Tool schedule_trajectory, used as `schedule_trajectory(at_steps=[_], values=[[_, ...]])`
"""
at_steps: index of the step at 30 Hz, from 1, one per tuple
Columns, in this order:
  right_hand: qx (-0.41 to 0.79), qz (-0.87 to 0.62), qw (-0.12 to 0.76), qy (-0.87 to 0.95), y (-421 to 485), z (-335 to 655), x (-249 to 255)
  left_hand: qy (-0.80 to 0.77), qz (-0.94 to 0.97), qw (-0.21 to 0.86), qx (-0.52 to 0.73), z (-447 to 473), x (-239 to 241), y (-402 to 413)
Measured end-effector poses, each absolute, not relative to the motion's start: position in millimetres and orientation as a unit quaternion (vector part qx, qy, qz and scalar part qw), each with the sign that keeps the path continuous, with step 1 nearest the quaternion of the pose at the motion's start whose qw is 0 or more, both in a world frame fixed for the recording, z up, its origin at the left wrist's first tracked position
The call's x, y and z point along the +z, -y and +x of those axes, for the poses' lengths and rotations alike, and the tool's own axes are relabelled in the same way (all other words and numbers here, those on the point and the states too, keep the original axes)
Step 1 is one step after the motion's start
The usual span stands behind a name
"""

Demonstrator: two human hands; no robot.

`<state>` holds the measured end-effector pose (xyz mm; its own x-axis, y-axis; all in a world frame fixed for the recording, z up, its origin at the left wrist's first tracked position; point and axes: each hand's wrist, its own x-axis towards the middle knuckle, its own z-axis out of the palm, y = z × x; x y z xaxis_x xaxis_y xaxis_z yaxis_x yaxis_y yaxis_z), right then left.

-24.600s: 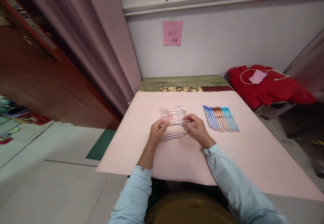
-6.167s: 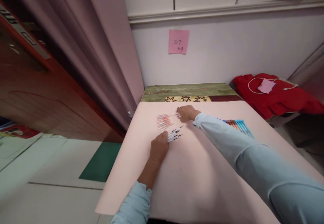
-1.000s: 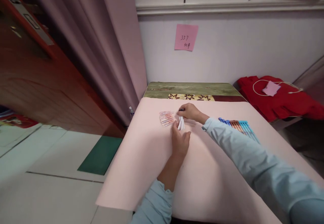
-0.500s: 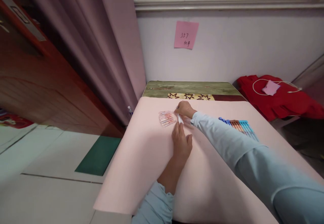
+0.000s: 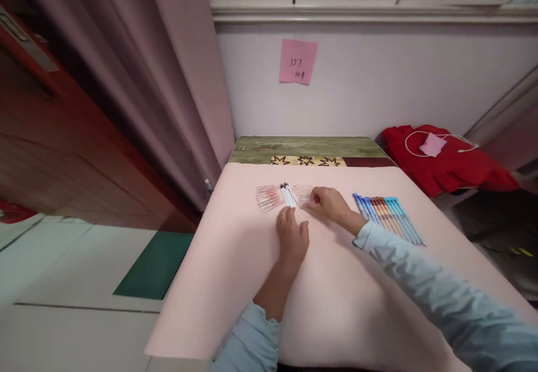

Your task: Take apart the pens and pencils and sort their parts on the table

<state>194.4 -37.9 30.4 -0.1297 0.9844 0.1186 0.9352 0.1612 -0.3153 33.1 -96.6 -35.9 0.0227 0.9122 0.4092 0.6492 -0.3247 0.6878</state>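
- Your left hand (image 5: 293, 240) lies palm down with fingers extended and thumb spread, gripping nothing; its fingertips meet the near ends of the slim white plastic sticks with black tips (image 5: 288, 195), probably to keep those ends level and stop them sliding.
- Those sticks lie side by side, left of the middle and close to the far edge of the smooth pale-pink sheet (image 5: 222, 271) covering the table, black tips towards that edge.
- Your right hand (image 5: 332, 205) is just right of the sticks, fingers curled; blur at the fingertips means you cannot tell whether they pinch anything.
- Left of the sticks, nearer the sheet's left edge, is a fan of clear, slender tubes with reddish markings (image 5: 269, 197); laying them crosswise to the sticks seems to keep the two kinds distinct.
- Towards the sheet's right edge, the row of blue, brown and light-blue pens (image 5: 389, 219) slants, beyond your fingers. Like colours sit together and their darker ends face the far edge, which suggests deliberate sorting.
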Motion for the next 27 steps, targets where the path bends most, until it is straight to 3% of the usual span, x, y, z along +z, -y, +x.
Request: schedule_trajectory(at_steps=[8, 13, 20, 27], values=[[-0.008, -0.584, 0.102, 0.806, 65, 196, 1, -0.675, 0.666, 0.036, 0.315, -15, -11, 75], [-0.047, -0.548, 0.082, 0.831, 58, 205, -3, -0.645, 0.714, -0.022, 0.271, -36, -14, 49], [-0.069, -0.559, 0.114, 0.819, 55, 202, -13, -0.585, 0.768, -0.070, 0.250, -46, -23, 31], [-0.047, -0.595, 0.179, 0.782, 72, 195, 1, -0.574, 0.768, -0.054, 0.279, -51, -26, 35]])
